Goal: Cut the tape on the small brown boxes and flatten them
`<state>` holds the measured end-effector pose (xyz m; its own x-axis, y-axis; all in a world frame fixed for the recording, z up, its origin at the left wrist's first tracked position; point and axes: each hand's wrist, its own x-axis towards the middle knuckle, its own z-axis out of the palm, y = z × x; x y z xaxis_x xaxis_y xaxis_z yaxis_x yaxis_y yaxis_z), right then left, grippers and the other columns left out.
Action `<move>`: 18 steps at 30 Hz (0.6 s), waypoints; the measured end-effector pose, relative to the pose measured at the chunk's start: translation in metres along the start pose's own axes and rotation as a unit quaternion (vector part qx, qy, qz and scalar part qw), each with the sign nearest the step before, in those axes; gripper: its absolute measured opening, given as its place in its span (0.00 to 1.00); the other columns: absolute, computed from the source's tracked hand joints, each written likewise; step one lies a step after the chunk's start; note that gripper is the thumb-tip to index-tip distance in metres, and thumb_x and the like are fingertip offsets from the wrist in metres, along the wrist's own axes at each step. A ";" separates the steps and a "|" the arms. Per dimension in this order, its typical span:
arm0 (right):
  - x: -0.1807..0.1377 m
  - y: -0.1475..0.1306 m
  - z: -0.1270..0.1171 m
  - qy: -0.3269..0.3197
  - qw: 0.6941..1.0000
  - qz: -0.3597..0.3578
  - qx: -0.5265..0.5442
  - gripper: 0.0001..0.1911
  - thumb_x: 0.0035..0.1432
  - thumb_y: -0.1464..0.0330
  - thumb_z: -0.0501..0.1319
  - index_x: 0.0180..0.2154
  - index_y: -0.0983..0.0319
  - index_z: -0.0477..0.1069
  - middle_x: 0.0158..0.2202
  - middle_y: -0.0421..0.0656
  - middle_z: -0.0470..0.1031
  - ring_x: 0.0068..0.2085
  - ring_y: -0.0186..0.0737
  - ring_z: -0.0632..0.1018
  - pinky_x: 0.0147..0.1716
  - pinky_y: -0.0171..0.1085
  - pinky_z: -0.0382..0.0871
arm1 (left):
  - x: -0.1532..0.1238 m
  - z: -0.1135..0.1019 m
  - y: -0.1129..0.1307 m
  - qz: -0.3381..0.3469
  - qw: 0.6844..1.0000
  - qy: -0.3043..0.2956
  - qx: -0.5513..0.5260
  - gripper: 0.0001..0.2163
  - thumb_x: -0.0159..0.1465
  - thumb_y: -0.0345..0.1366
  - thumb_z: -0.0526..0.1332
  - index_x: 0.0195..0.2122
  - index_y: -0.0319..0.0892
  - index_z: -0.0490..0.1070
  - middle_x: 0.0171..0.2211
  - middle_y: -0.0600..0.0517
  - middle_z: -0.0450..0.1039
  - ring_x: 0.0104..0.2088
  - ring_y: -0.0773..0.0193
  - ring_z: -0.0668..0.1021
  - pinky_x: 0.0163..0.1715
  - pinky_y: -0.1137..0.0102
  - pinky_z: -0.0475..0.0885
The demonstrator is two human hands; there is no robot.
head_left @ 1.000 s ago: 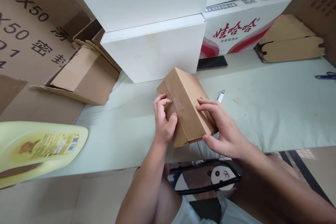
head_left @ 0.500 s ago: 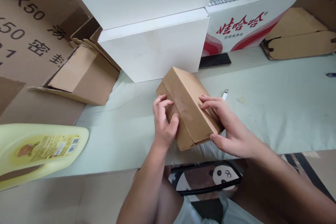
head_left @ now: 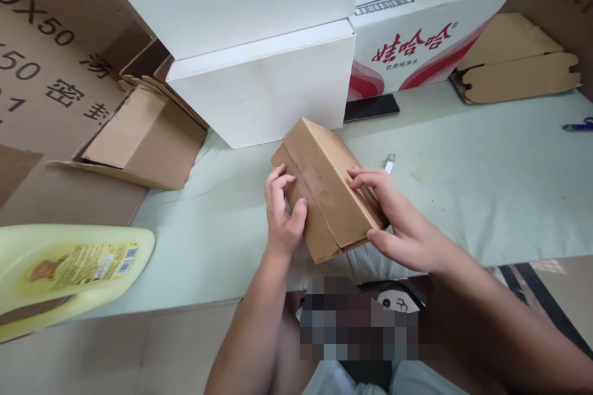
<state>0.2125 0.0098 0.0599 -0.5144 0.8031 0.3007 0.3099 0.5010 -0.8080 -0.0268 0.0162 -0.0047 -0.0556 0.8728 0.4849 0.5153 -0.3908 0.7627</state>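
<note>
A small closed brown cardboard box point(head_left: 324, 182) lies tilted on the pale green cloth surface point(head_left: 463, 185), its long seam facing up. My left hand point(head_left: 282, 213) grips the box's left side, fingers curled on the top flap and thumb pressed against the seam. My right hand point(head_left: 398, 219) holds the right side, fingers laid over the top edge and thumb under the near corner. Both hands are closed on the box.
Stacked white cartons point(head_left: 264, 86) stand right behind the box, beside a red-printed carton point(head_left: 417, 37). A dark phone point(head_left: 370, 108) and a small metal piece point(head_left: 389, 163) lie near. Folded cardboard point(head_left: 143, 136) left, flat cardboard point(head_left: 514, 68) right, a blue pen point(head_left: 577, 126), a yellow jug point(head_left: 69, 271).
My hands and the box have barely moved; the box shifted slightly left as the view swung. My left thumb slid a little along the seam.
</note>
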 end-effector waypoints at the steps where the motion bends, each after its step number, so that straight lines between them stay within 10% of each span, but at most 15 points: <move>1: 0.000 -0.001 0.001 0.002 1.000 0.000 0.000 0.28 0.57 0.66 0.60 0.59 0.55 0.58 0.62 0.54 0.63 0.67 0.60 0.66 0.62 0.59 0.67 | 0.000 0.000 0.000 0.001 1.000 0.000 -0.001 0.16 0.69 0.46 0.56 0.55 0.48 0.63 0.65 0.40 0.62 0.68 0.43 0.66 0.64 0.45 0.65; 18: 0.000 -0.003 0.003 0.009 1.000 0.001 -0.009 0.26 0.59 0.65 0.58 0.59 0.56 0.57 0.62 0.55 0.63 0.66 0.60 0.67 0.62 0.60 0.67 | 0.001 -0.004 0.000 -0.017 0.999 -0.021 -0.018 0.15 0.71 0.45 0.56 0.56 0.48 0.64 0.68 0.38 0.62 0.71 0.43 0.64 0.64 0.44 0.67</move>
<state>0.2092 0.0073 0.0612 -0.4996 0.8099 0.3075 0.3257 0.5045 -0.7996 -0.0298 0.0156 -0.0027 -0.0354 0.8969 0.4408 0.4819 -0.3711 0.7937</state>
